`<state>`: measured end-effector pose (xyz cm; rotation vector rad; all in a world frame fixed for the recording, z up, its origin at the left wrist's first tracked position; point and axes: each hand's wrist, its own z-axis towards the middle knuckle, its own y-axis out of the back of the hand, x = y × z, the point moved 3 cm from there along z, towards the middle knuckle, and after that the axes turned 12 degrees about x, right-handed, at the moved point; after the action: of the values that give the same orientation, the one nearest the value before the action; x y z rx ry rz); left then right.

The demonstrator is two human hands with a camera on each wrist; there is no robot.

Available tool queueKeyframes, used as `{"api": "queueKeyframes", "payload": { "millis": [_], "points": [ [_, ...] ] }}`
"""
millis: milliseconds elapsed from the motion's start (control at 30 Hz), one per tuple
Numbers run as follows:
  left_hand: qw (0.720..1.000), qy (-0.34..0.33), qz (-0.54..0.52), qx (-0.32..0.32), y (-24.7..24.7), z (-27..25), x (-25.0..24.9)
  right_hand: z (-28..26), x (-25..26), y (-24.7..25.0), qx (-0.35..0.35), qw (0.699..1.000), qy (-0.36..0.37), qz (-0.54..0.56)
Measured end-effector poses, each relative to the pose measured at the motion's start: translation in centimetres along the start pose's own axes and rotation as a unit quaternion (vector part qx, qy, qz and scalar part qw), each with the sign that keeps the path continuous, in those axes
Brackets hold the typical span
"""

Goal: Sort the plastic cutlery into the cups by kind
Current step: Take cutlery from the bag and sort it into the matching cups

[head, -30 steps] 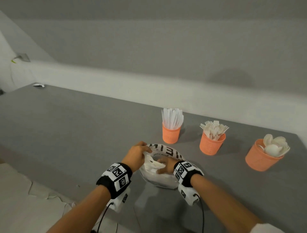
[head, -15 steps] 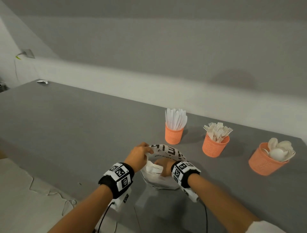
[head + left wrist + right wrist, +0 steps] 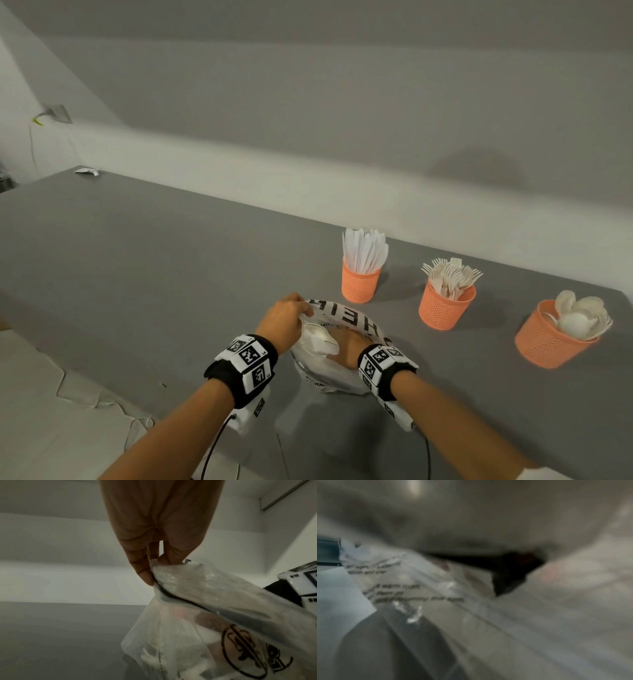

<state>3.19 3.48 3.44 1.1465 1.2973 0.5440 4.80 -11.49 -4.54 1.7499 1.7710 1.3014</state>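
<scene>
A clear plastic bag (image 3: 346,320) with black lettering stands on the grey table (image 3: 154,260); white cutlery shows dimly inside it. My left hand (image 3: 286,320) pinches the bag's rim (image 3: 155,566) and holds the mouth up. My right hand (image 3: 346,346) is plunged inside the bag; its fingers are hidden by the plastic. The right wrist view is a blur of the bag's film (image 3: 419,588). Three orange mesh cups stand beyond: one with knives (image 3: 361,277), one with forks (image 3: 447,301), one with spoons (image 3: 555,334).
The table's near edge (image 3: 82,356) runs diagonally at lower left, with pale floor and a thin cable below. A white wall ledge backs the table. A small white scrap (image 3: 87,171) lies at the far left corner.
My right hand has gone a little deeper into the bag. The left hand keeps its pinch on the rim. The cups have not moved.
</scene>
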Motion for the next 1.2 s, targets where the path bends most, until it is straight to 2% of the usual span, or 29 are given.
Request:
{"api": "queueKeyframes", "payload": {
  "millis": [233, 333, 467, 700, 767, 867, 933, 1033, 1067, 1133, 1200],
  "points": [
    [0.999, 0.023, 0.028, 0.002, 0.2, 0.9, 0.1, -1.0, 1.2, 0.5, -0.036, 0.997, 0.050, 0.050],
    [0.998, 0.042, 0.047, -0.003, 0.4, 1.4, 0.2, -1.0, 0.8, 1.2, -0.031, 0.994, 0.038, 0.095],
    [0.996, 0.067, 0.053, -0.019, 0.6, 1.9, 0.3, -1.7, 1.7, 2.5, -0.080, 0.980, 0.083, 0.162],
    [0.996, 0.069, 0.046, -0.018, 1.1, 3.1, 0.4, -3.6, 2.6, 3.9, -0.137, 0.956, 0.140, 0.217],
    [0.996, 0.076, 0.039, 0.002, 1.3, 3.5, 0.5, -4.1, 2.6, 4.7, -0.162, 0.933, 0.147, 0.285],
    [0.995, 0.087, 0.045, 0.029, 2.0, 3.9, 0.0, -4.8, 2.4, 6.4, -0.201, 0.874, 0.164, 0.411],
    [0.997, 0.064, 0.030, -0.016, 3.2, 3.9, -1.5, -5.6, 1.8, 7.9, -0.229, 0.837, 0.161, 0.471],
    [0.988, -0.007, -0.096, -0.125, 4.7, 3.9, -4.4, -7.5, 0.2, 10.7, -0.282, 0.781, 0.158, 0.535],
    [0.979, -0.025, -0.143, -0.146, 4.8, 4.0, -5.4, -7.9, -0.6, 11.5, -0.300, 0.760, 0.155, 0.556],
    [0.952, -0.044, -0.272, -0.138, 4.5, 4.4, -7.5, -8.8, -2.5, 12.7, -0.338, 0.727, 0.141, 0.580],
    [0.890, -0.028, -0.448, -0.076, 3.4, 5.1, -9.5, -10.1, -3.9, 13.7, -0.373, 0.699, 0.132, 0.596]
  ]
}}
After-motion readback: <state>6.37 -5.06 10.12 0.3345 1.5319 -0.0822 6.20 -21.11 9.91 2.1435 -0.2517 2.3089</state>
